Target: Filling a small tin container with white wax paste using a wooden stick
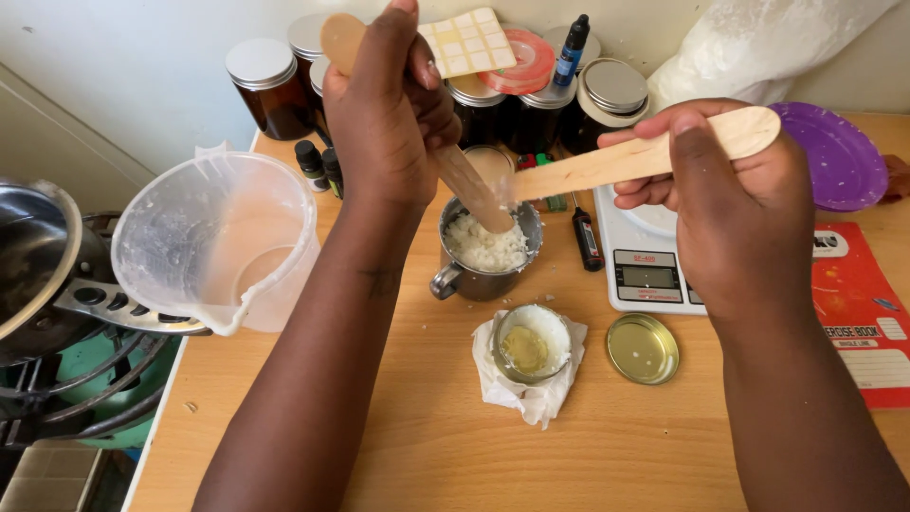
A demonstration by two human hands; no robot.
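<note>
Two wooden spatulas in use: one [455,161] clenched in left hand [389,114], one [645,152] gripped by right hand [730,209], tips met over one small steel cup [485,254] of white flakes, table centre. One open jar [531,343] on tissue near; one gold lid [643,349] right. One plastic jug [223,242] left.

- I see the metal cup [485,254] mid-bench [427,446], jars [270,85] behind it.
- Open tin [531,343] sits before the cup, its lid [643,349] just right.
- Scale [645,265] lies right, plastic jug [218,242] left.
</note>
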